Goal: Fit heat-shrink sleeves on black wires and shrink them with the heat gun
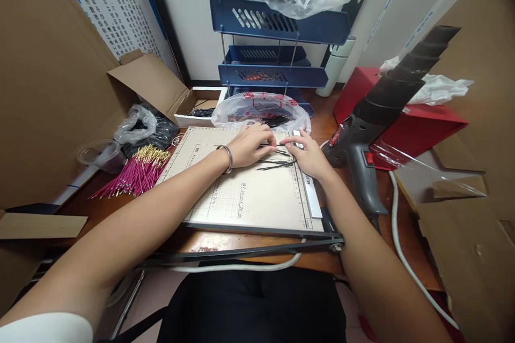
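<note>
Strips (277, 165) lie toward two o'clock on board (221, 201), presumably for flat support. Left hand (251, 146), right hand (311, 158): fingers (295, 140) close by, grip unclear.

Thin black pieces (281, 164) lying loose on the cutting board (229, 206)

We are seeing several straight, slender pieces lying unevenly bunched, some crossing. They are pointing mostly toward the board's right edge, nearer its far right corner than its near edge. Our left hand (251, 146) and right hand (309, 156) are sitting close together at the farthest ones, partly hiding them.
</note>
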### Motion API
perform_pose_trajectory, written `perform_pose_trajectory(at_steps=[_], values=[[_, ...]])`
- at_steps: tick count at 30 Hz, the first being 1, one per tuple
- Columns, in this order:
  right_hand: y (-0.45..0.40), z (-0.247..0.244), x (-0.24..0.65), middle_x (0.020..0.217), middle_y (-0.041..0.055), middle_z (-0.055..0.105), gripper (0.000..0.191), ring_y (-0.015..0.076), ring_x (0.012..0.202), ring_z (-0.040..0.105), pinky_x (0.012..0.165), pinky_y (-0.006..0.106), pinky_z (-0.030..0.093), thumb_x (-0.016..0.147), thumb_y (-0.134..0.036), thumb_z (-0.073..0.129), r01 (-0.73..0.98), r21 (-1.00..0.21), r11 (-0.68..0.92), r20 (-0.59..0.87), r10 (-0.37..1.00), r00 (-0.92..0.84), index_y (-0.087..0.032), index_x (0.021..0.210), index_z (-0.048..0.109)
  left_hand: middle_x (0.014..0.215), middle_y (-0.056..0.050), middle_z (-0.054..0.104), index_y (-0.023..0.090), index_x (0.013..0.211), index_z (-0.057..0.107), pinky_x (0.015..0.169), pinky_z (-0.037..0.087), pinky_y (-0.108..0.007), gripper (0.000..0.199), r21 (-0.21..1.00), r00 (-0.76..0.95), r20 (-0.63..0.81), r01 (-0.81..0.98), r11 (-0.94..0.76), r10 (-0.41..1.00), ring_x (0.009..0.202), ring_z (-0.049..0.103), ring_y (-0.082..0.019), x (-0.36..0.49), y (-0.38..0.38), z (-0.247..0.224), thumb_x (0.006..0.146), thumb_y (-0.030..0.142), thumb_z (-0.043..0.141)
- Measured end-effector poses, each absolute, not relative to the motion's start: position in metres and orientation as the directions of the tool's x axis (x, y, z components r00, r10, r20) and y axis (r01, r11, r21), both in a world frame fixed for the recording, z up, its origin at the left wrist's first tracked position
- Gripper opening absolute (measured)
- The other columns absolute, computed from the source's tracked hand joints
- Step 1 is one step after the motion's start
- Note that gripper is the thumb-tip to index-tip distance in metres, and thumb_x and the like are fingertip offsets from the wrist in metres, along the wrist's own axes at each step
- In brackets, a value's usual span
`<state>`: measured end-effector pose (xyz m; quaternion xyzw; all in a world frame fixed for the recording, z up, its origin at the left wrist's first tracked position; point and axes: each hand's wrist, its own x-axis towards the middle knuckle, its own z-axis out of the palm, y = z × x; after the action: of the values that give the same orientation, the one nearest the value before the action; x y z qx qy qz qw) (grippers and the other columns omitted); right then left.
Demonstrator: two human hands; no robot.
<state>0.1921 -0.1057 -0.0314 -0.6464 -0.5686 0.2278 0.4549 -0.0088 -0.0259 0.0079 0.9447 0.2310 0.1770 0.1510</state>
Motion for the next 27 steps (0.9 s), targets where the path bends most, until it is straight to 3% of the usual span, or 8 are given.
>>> perform_pose_trajectory(at_steps=[3,5,8,10,14,19,27], values=[[-0.107,-0.032,0.192,0.163,0.0077,0.047,0.022,0.034,0.16,0.031,0.129,0.059,0.021,0.089,-0.036,0.066,0.508,-0.852,0.127,0.313,0.901,0.299,-0.026,0.101,0.082,0.102,-0.006,0.069,0.019,0.098,0.067,0.094,0.034,-0.04,0.014,0.386,0.795,0.302,0.402,-0.83,0.526,0.103,0.055,-0.025,-0.008,-0.027,0.008,0.1,0.032,0.06],[-0.11,-0.029,0.191,0.164,0.0097,0.047,0.028,0.033,0.156,0.038,0.128,0.059,0.025,0.09,-0.044,0.067,0.516,-0.833,0.202,0.39,0.875,0.286,-0.025,0.105,0.081,0.097,-0.005,0.069,0.02,0.097,0.068,0.094,0.034,-0.04,0.015,0.398,0.771,0.334,0.405,-0.823,0.542,0.099,0.054,-0.024,-0.009,-0.027,0.009,0.101,0.032,0.059],[-0.115,-0.023,0.189,0.155,0.0125,0.059,0.03,0.0309,0.149,0.049,0.126,0.056,0.031,0.089,-0.046,0.07,0.535,-0.778,0.329,0.48,0.86,0.17,-0.024,0.107,0.08,0.095,-0.005,0.07,0.02,0.096,0.068,0.095,0.034,-0.04,0.017,0.395,0.758,0.384,0.381,-0.836,0.527,0.097,0.053,-0.024,-0.01,-0.028,0.009,0.101,0.033,0.059],[-0.117,-0.02,0.188,0.138,0.0101,0.072,0.024,0.031,0.147,0.051,0.126,0.057,0.032,0.087,-0.043,0.072,0.547,-0.751,0.37,0.506,0.855,0.115,-0.025,0.101,0.081,0.095,-0.005,0.071,0.02,0.096,0.069,0.094,0.034,-0.04,0.018,0.384,0.761,0.413,0.353,-0.853,0.501,0.097,0.053,-0.024,-0.011,-0.028,0.009,0.101,0.034,0.059],[-0.119,-0.018,0.187,0.107,0.0056,0.082,0.012,0.0318,0.134,0.062,0.121,0.058,0.037,0.085,-0.038,0.076,0.578,-0.728,0.369,0.514,0.852,0.103,-0.029,0.089,0.082,0.093,-0.005,0.071,0.02,0.096,0.069,0.092,0.035,-0.039,0.019,0.376,0.755,0.453,0.322,-0.869,0.475,0.094,0.053,-0.024,-0.01,-0.029,0.008,0.101,0.035,0.057],[-0.119,-0.018,0.188,0.099,0.0064,0.081,0.01,0.0293,0.115,0.071,0.108,0.049,0.05,0.084,-0.035,0.076,0.567,-0.735,0.371,0.531,0.835,0.143,-0.028,0.085,0.083,0.092,-0.005,0.072,0.021,0.101,0.071,0.091,0.038,-0.039,0.021,0.392,0.777,0.451,0.27,-0.88,0.439,0.095,0.055,-0.024,-0.012,-0.028,0.008,0.099,0.038,0.061],[-0.121,-0.015,0.186,0.09,0.0043,0.08,0.013,0.0246,0.095,0.07,0.094,0.041,0.052,0.086,-0.034,0.071,0.56,-0.727,0.398,0.543,0.832,0.112,-0.024,0.081,0.076,0.09,-0.006,0.075,0.02,0.098,0.074,0.089,0.042,-0.037,0.021,0.414,0.76,0.519,0.179,-0.893,0.393,0.089,0.057,-0.022,-0.011,-0.027,0.007,0.099,0.035,0.06]])
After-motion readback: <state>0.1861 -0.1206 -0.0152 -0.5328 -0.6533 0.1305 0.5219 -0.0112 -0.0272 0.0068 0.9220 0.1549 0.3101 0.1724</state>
